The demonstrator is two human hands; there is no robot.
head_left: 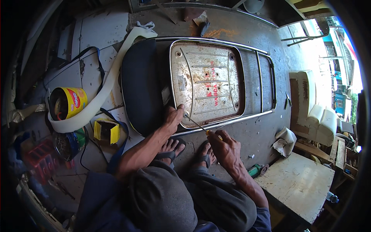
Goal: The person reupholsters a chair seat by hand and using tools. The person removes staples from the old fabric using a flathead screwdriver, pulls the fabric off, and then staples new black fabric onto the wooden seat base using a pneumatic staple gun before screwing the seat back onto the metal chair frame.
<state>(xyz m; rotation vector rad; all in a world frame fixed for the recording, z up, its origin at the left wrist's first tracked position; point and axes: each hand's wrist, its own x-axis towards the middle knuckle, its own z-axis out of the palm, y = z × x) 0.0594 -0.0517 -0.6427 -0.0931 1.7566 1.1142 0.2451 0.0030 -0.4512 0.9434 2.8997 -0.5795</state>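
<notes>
Rusty metal panel (pixel 205 77) lies inside chrome frame (pixel 261 73), beside black pad (pixel 141 85). Right hand (pixel 225 147) closed around yellow-handled screwdriver (pixel 198 124), tip at panel's near-left corner. Left hand (pixel 174 116) at same corner, can't tell if pinching anything. Left clutter: white foam strip (pixel 110 81) curving around yellow tin (pixel 74 102), yellow box (pixel 113 132) near. Right: pliers (pixel 287 101) on floor, green grinder (pixel 255 169) by pale tabletop (pixel 297 181). Feet close below frame.

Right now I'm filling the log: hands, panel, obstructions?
Right hand gripping yellow-handled screwdriver, tip at corner of rusty panel; left hand at same corner. Panel between metal rails. Nothing visibly blocking.
</notes>
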